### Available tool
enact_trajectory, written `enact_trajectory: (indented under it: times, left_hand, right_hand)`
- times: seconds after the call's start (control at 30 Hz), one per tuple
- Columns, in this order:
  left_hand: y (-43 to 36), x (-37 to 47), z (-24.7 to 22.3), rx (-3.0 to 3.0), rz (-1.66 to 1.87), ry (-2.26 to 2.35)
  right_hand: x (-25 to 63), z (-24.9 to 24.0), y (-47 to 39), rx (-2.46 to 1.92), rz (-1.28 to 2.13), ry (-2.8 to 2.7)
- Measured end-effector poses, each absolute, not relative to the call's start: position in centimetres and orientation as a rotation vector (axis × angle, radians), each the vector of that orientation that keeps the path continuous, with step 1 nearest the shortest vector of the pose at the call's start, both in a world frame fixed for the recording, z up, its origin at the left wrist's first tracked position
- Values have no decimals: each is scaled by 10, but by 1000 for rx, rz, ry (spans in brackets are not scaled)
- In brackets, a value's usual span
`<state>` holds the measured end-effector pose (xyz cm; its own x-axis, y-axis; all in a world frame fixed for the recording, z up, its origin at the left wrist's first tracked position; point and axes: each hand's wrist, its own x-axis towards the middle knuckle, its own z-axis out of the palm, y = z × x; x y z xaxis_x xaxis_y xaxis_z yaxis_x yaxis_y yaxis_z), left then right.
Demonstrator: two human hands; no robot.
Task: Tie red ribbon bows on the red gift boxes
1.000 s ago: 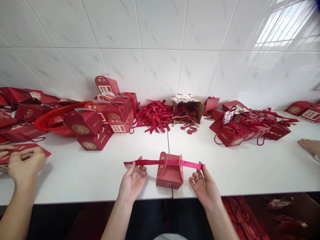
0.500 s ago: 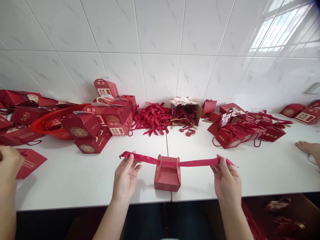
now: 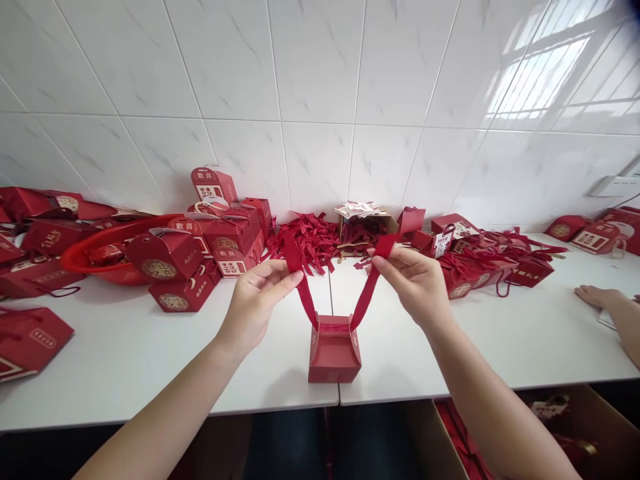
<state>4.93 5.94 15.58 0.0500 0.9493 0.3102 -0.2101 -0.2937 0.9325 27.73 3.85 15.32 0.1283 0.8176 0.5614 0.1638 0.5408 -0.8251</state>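
A small red box (image 3: pixel 334 363) is placed upright on the white table (image 3: pixel 410 357), near the front edge and over the seam between two table tops. Its body is folded into shape, and its two end flaps are raised. A red ribbon (image 3: pixel 365 297) is laid across the top between these flaps, and it seems to be already passed through both of them. This part can therefore be judged as done.

One end of the ribbon is pinched between the thumb and fingers of the left hand (image 3: pixel 263 297), and the other end is pinched in the same way by the right hand (image 3: pixel 417 283). Both ends are lifted above the box, so that a V is formed; they are held apart and not yet crossed. The box itself is touched by neither hand. No knot or bow is seen on it, and no tag is seen attached, so the closing of the top appears unfinished.

Behind, a pile of loose ribbons (image 3: pixel 313 233) is kept beside an open carton, on which white printed cards (image 3: pixel 363 209) are laid. To the right, boxes with ribbons (image 3: pixel 483 267) are grouped together; to the left, boxes without visible bows (image 3: pixel 163 257) are stacked beside an orange-red basket (image 3: pixel 73 260).
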Motion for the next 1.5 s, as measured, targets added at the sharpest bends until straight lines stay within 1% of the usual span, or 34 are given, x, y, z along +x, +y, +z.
enact_trajectory:
  times: [0.2, 0.37, 0.57, 0.73, 0.87, 0.93, 1.0, 1.07, 1.17, 1.23, 1.3, 1.4, 1.5]
  left_hand:
    - [64, 57, 167, 1327, 1393, 816]
    - [64, 62, 171, 1292, 1261, 630]
    - [61, 68, 171, 1464, 1182, 621]
    - [57, 70, 173, 1584, 1088, 668]
    - [62, 67, 173, 1542, 983, 658]
    - [67, 64, 169, 1459, 905, 661]
    - [71, 62, 165, 1321, 889, 650]
    - [73, 60, 162, 1210, 871, 623]
    - [70, 58, 162, 1209, 757, 586]
    - [65, 58, 163, 1284, 737, 589]
    - [59, 58, 165, 1380, 816, 649]
    - [48, 55, 165, 1443, 1091, 849]
    - [43, 35, 158, 1315, 1344, 1022]
  right_hand:
    - [262, 167, 46, -867, 811, -1397]
    - [256, 164, 52, -825, 1054, -1314]
    - [244, 171, 42, -855, 1090, -1433]
    - [239, 171, 35, -827, 887, -1546]
    - [249, 162, 43, -712, 702, -1719]
    - [257, 158, 48, -604, 447, -1926]
    - [266, 156, 51, -508, 117, -2123]
    - [272, 155, 52, -497, -171, -2250]
    - [276, 154, 51, -574, -434, -2337]
    - [275, 151, 50, -586, -491, -2333]
    - [272, 147, 49, -617, -459, -2256]
    - [270, 139, 44, -745, -299, -2026]
    - [281, 126, 33, -967, -114, -1825]
